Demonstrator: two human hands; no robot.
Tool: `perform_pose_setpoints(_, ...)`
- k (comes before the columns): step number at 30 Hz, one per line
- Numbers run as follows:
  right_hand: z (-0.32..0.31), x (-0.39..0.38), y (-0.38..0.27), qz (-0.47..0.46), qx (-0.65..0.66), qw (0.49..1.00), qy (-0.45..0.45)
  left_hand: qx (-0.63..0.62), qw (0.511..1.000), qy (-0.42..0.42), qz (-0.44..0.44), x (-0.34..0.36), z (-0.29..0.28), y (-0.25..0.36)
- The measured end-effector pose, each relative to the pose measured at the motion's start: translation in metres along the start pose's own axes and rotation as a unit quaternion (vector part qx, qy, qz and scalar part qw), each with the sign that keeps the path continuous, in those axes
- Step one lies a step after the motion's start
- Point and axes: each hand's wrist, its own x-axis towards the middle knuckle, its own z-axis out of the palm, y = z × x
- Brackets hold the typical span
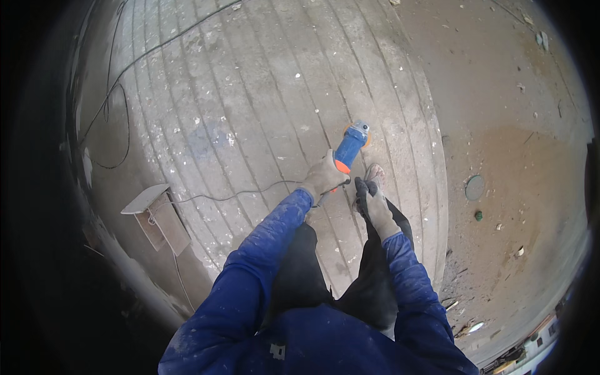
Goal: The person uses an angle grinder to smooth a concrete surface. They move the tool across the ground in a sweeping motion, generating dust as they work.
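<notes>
Grinder [350, 149] within left fingers [336, 179]

Grooved concrete slab [281, 140], scattered pale flecks [298, 75], dark cable [161, 45] and boxy wooden piece [176, 228] at left, brown dirt [506, 140] alongside, greenish disc [475, 187] on it

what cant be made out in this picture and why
All in the head view:
Disc: mostly hidden under the grinder.
Left hand: palm hidden by its own back.
Right hand: fingers too dark and small to tell its grip.
Black cable: cut off by the top edge.
</notes>
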Motion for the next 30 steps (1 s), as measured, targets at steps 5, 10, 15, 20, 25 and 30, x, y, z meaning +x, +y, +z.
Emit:
perform_pose_setpoints(5, -0.004, -0.048, -0.013, 0.175, 0.443, 0.863, -0.169, 0.087, 0.994, -0.032, -0.058, -0.117, 0.027, 0.047)
perform_pose_setpoints(10, -0.005, -0.072, 0.011, 0.138, 0.571, 0.805, -0.083, 0.064, 0.995, -0.051, -0.049, -0.187, 0.058, 0.083)
perform_pose_setpoints(15, -0.045, -0.087, 0.006, 0.117, 0.51, 0.843, -0.121, 0.049, 0.995, -0.036, -0.079, -0.224, 0.064, 0.127)
perform_pose_setpoints(20, -0.085, -0.078, -0.019, 0.085, 0.435, 0.883, -0.154, -0.05, 0.999, 0.001, -0.02, -0.252, 0.045, 0.147)
perform_pose_setpoints(25, -0.137, -0.064, -0.059, 0.095, 0.393, 0.901, -0.158, -0.232, 0.971, 0.01, 0.055, -0.278, 0.043, 0.131)
perform_pose_setpoints(30, -0.141, -0.1, -0.123, 0.128, 0.341, 0.928, -0.078, -0.086, 0.985, -0.002, 0.15, -0.295, 0.036, 0.098)
